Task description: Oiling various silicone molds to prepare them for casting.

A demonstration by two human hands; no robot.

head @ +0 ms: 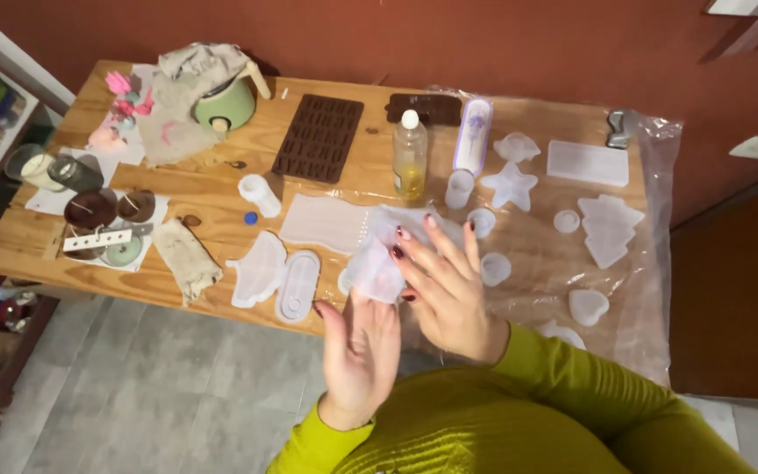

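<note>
A brown letter mould (pixel 318 138), an oil bottle (pixel 410 158) and a star mould (pixel 510 185) lie on the wooden table (pixel 37 233).
</note>
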